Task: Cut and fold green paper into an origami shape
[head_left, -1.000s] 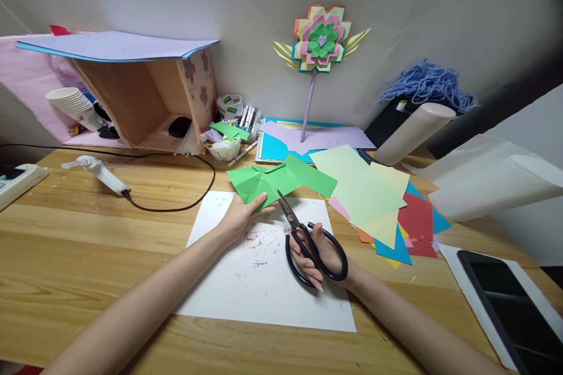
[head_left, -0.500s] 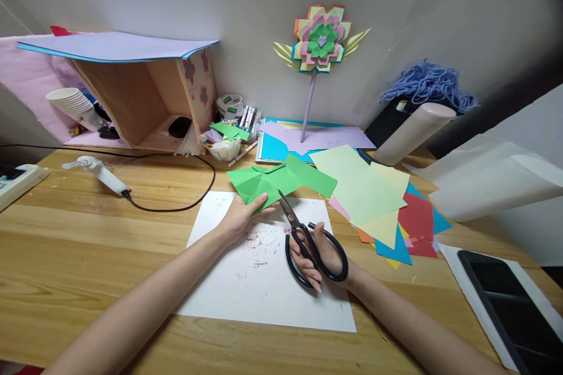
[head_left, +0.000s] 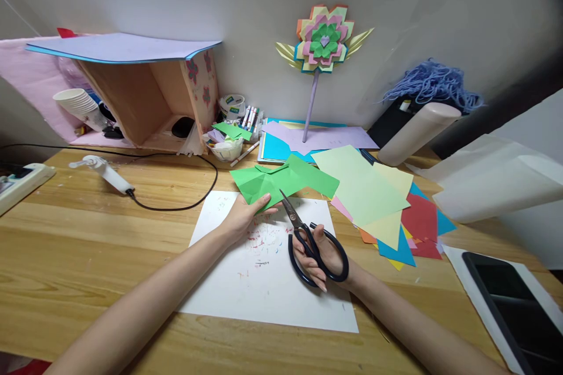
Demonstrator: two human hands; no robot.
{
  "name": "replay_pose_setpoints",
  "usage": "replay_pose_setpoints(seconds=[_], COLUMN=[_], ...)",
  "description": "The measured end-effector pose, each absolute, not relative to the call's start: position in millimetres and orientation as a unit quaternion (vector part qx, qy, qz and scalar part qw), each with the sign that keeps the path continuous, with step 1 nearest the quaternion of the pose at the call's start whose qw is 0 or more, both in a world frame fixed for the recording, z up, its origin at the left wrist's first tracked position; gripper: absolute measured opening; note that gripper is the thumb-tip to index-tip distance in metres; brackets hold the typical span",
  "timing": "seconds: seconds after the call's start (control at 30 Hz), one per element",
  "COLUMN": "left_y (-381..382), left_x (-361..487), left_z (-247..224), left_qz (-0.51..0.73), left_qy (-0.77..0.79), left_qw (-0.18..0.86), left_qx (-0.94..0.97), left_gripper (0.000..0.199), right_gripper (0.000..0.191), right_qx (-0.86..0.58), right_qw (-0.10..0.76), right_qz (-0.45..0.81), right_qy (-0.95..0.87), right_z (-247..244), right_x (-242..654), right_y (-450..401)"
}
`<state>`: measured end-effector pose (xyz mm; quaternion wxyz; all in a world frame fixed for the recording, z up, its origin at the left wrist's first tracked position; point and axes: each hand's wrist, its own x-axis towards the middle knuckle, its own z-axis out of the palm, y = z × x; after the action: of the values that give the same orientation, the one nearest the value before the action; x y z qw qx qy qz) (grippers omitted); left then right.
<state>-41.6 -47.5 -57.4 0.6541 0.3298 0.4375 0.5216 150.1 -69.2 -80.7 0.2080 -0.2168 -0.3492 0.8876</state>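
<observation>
My left hand (head_left: pixel 246 215) pinches the near corner of a creased green sheet of paper (head_left: pixel 259 184), thumb on top and fingers beneath. Black-handled scissors (head_left: pixel 303 228) rest in my right hand (head_left: pixel 323 258), whose fingers pass through the handle loops with the palm turned up. Their blades look closed, and the tip meets the near edge of the green paper; whether it cuts in, I cannot tell. Below both hands lies a white sheet (head_left: pixel 264 299) speckled with coloured marks. Another green piece (head_left: pixel 312 176) reaches right from the held one; whether they are joined is unclear.
Coloured paper sheets (head_left: pixel 360 187) overlap on the right, near a dark phone-like device (head_left: pixel 510 299). A paper flower (head_left: pixel 324 41) stands at the back. A glue gun (head_left: pixel 105 176) with its cord lies left, before an open box (head_left: pixel 145 94). Markers (head_left: pixel 250 118) stand by a scrap bowl (head_left: pixel 226 149).
The whole view has shifted slightly, so everything appears a little farther right. Both hands keep their grip on the green paper and the scissors.
</observation>
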Motion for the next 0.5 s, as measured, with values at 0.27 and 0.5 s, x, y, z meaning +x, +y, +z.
replay_pose_setpoints(seconds=[0.27, 0.5], left_y=[-48.2, -48.4], left_x=[-42.2, -41.9], left_z=[-60.8, -60.0], left_qz=[0.517, 0.510], left_qy=[0.434, 0.436], left_qw=[0.650, 0.647], left_qx=[0.349, 0.363], left_gripper=[0.042, 0.042], right_gripper=[0.069, 0.065], right_qx=[-0.222, -0.214], right_qw=[0.206, 0.213], right_qz=[0.890, 0.891], right_qy=[-0.341, -0.340], right_z=[-75.5, -77.7], right_x=[150.3, 149.8], right_y=[-69.6, -69.0])
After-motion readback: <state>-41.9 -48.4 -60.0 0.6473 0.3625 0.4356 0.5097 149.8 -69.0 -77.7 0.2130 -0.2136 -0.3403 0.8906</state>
